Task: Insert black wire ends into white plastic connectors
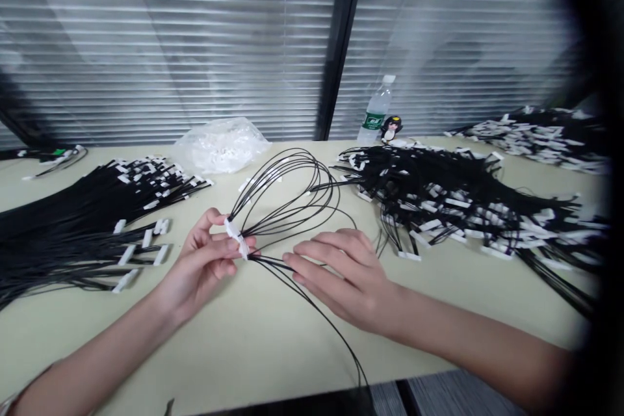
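My left hand pinches a white plastic connector between thumb and fingers. Thin black wires rise from the connector and bend round in a wide loop to its right. More black wires leave its lower end; some run under my right hand, and others trail down past the table's front edge. My right hand is closed around part of these wires, its fingers bent and close together. Its thumb is mostly hidden behind the fingers.
Bundled black cables with white connectors lie at the left, and a tangled cable pile at the right. Another heap sits far right. Behind are a clear plastic bag, a water bottle and a penguin figure, before window blinds.
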Action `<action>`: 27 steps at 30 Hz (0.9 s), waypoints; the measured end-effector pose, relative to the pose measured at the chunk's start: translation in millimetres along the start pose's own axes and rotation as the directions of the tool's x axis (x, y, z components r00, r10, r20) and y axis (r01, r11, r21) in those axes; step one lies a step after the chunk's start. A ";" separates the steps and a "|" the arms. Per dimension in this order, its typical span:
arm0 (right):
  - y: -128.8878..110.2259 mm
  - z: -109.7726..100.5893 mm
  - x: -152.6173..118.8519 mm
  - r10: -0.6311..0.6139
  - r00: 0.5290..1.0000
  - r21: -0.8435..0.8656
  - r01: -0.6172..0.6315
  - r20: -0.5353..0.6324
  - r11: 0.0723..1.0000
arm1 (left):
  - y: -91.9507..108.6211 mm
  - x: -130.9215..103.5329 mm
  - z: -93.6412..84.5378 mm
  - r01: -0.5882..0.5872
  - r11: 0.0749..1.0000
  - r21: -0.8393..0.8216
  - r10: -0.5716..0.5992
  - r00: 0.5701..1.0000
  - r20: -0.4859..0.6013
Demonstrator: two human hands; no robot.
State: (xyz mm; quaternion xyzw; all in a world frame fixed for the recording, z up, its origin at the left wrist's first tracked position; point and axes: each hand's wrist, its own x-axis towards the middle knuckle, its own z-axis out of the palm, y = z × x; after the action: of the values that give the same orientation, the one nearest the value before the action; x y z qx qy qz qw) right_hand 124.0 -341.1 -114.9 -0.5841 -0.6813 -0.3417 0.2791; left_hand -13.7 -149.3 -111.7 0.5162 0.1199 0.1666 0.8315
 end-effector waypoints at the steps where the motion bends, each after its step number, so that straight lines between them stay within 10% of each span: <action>1: -0.1 -1.4 0.9 -0.011 1.000 0.002 0.011 -0.024 1.000 | -0.5 0.1 -0.1 0.001 1.000 -0.006 -0.001 1.000 0.008; 12: -1.2 -9.9 10.7 -0.133 0.983 -0.041 0.129 -0.128 0.991 | -2.1 0.8 1.1 0.003 1.000 0.024 -0.003 1.000 0.014; 27: 0.4 2.4 0.1 -0.092 0.996 0.097 0.091 0.006 0.991 | -6.3 -1.1 7.1 0.032 0.989 0.141 -0.039 0.998 0.047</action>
State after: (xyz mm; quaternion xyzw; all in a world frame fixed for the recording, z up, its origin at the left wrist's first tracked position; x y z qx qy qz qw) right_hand 124.4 -339.1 -116.2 -0.5396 -0.7247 -0.3177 0.2877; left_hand -11.1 -158.1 -114.2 0.5751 0.1198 0.1298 0.7988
